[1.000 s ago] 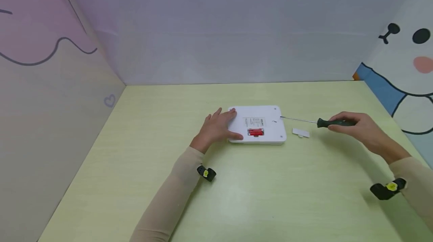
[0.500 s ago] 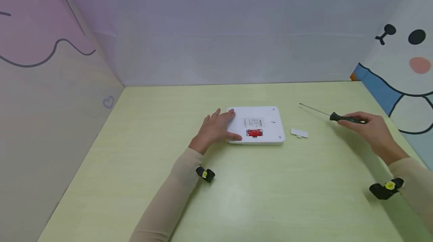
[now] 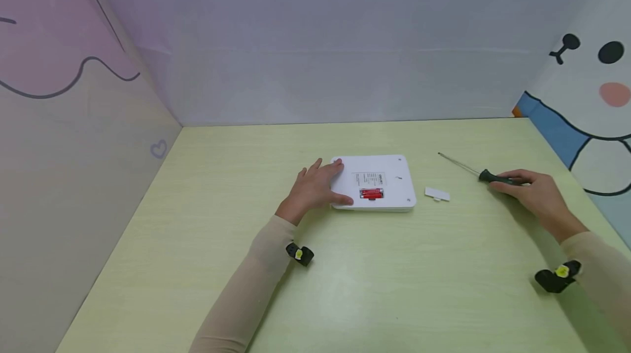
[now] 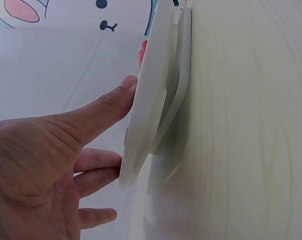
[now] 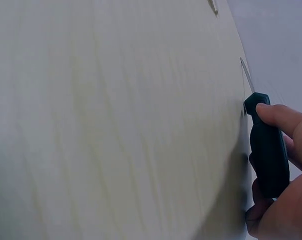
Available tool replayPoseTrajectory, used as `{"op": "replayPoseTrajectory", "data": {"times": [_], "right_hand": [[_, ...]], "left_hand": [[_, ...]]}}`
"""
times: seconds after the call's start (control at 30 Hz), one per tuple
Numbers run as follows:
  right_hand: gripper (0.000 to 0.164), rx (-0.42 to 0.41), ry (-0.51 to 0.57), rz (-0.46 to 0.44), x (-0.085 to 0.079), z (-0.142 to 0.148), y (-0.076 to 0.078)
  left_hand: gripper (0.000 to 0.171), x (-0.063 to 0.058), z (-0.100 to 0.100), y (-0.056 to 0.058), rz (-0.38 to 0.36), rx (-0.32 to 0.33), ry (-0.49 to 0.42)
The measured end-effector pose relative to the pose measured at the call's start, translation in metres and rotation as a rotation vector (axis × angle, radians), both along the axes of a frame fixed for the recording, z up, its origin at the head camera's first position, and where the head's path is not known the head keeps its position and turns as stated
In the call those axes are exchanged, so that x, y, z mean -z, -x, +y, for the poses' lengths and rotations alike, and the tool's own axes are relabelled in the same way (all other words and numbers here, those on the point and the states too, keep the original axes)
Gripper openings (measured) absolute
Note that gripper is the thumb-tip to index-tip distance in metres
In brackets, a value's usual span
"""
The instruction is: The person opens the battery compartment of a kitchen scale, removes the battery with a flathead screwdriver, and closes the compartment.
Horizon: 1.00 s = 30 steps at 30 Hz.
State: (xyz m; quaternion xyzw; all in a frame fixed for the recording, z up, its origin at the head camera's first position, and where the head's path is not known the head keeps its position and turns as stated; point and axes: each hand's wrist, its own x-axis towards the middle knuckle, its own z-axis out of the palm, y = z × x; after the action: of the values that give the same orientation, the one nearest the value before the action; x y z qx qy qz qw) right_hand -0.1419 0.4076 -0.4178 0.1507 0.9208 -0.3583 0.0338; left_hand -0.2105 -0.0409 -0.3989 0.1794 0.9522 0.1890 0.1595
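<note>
A white, flat, rounded battery-powered device (image 3: 389,177) lies with its labelled back up, its open compartment showing red batteries (image 3: 371,193). Spread over its left end, my left hand (image 3: 315,193) rests thumb and fingertips against it; in the left wrist view the thumb touches the face and two fingers touch the edge. To the right, my right hand (image 3: 534,191) holds a screwdriver (image 3: 493,177) by its dark green handle, the thin shaft pointing away to the left. The right wrist view shows the thumb on the handle (image 5: 268,150). A small white battery cover (image 3: 437,194) lies between device and screwdriver.
All of this is on a pale yellow-green wood-grain table (image 3: 394,287). A plain wall (image 3: 345,40) rises behind it, with cartoon-printed walls at both sides. A small black wrist camera (image 3: 299,254) is strapped to each sleeve.
My right hand has drawn the screwdriver away from the device's right edge, to the right, and then lowered it towards the table. The left hand and the device have stayed put.
</note>
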Motion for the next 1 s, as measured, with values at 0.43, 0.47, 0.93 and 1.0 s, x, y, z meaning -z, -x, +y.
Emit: {"op": "replayPoseTrajectory", "data": {"times": [0.43, 0.47, 0.93, 1.0], "right_hand": [[0.069, -0.006, -0.052, -0.014, 0.003, -0.003, 0.001], [0.069, -0.005, -0.061, -0.017, 0.003, -0.003, 0.001], [0.046, -0.099, -0.229, 0.194, -0.017, -0.037, 0.015], [0.037, -0.144, -0.216, 0.239, -0.023, -0.055, 0.021]], "left_hand": [[0.098, 0.0, 0.0, 0.001, -0.003, 0.006, -0.004], [0.098, 0.0, 0.0, 0.001, -0.003, 0.006, -0.004], [0.098, -0.001, 0.0, 0.0, -0.001, 0.008, -0.005], [0.098, -0.001, -0.001, 0.0, -0.001, 0.006, -0.003]]}}
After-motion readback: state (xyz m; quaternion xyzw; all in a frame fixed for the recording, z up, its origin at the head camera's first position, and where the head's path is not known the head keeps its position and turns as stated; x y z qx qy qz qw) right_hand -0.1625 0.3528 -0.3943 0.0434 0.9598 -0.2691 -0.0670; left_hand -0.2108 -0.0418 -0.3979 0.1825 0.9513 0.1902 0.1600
